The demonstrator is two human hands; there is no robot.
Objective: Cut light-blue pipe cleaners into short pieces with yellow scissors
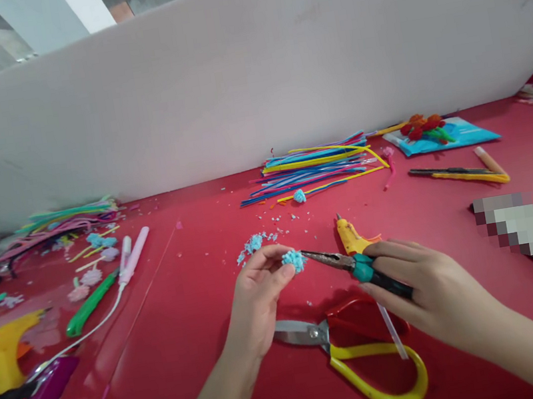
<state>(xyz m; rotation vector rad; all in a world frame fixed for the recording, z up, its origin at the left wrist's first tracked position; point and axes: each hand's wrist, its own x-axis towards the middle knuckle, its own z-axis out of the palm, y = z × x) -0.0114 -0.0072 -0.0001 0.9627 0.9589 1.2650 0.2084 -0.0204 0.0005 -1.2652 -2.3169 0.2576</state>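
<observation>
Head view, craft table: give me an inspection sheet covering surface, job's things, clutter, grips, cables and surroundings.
Surface: red table, blue fluff crumbs scattered.
Job's things: blue pompom; pliers, tips at the pompom.
Clutter: scissors, small glue gun, pipe cleaners, utility knife, red flower.
Grips: left hand pinches the pompom; right hand holds the pliers.
Cables: white cable lying at left.
Surroundings: white board behind the table.

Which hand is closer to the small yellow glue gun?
Right. The right hand, holding pliers, lies just beside the glue gun; the left hand pinches a blue fluffy ball farther left.
</observation>
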